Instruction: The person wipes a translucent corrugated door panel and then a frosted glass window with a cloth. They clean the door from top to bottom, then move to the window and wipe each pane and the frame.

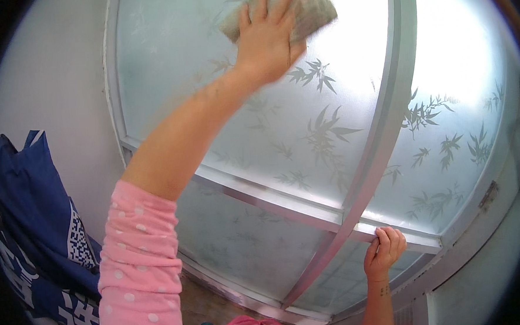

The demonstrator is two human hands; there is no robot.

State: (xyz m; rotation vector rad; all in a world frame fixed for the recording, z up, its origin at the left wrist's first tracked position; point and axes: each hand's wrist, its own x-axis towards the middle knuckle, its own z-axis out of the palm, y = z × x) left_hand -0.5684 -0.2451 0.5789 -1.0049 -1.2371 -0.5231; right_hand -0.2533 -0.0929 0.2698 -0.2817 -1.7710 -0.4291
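My left hand [266, 47], at the top of the view, holds a greyish-green cloth [316, 11] spread against a frosted glass pane [257, 114]. The fingers are apart over the cloth, which is blurred at its edges. Leaf patterns mark the pane. Lower right, my right hand [384, 251] has its fingers curled over the pale metal crossbar [288, 200] of the frame. A pink sleeve with white dots [139, 261] covers my left upper arm, while the right forearm shows bare.
A vertical frame post [383, 125] divides the panes, with another leaf-patterned pane [452, 121] to its right. On the left, large blue bags [27, 188] bearing white writing lean by a plain wall [57, 85]. Brown floor [205, 297] shows below the frame.
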